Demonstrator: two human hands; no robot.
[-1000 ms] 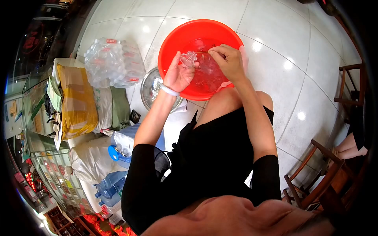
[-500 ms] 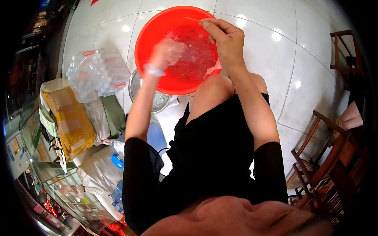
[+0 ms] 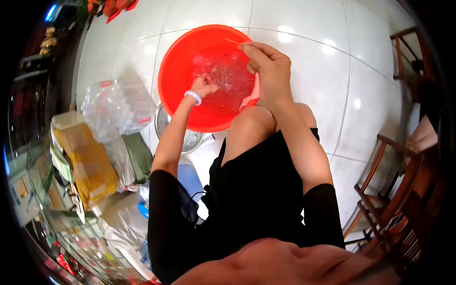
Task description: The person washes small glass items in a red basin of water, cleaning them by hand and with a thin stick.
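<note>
A large red basin (image 3: 173, 102) stands on the floor in front of my knees, with a mass of small clear, glossy pieces (image 3: 228, 78) in it; I cannot make out their kind. My left hand (image 3: 204, 86), a pale band around its wrist, reaches down into the basin with thumb and fingers apart at the edge of these pieces. Over the basin's right side, my right hand (image 3: 268, 59) pinches a thin orange-brown stick (image 3: 232, 41) that points left. Below that hand, a pink piece (image 3: 251, 97), perhaps cloth, lies at the basin's rim.
A metal bowl (image 3: 190, 142) with clear contents sits partly under the basin's lower left edge. Further left are plastic-wrapped bottles (image 3: 107, 109) and a yellow taped package (image 3: 95, 164). Wooden chairs (image 3: 387, 204) stand at the right, near another person's leg (image 3: 422, 135).
My left hand, blurred by motion before, has settled lower in the basin. My right hand still pinches the stick. The whole view has shifted, so the basin appears lower.
</note>
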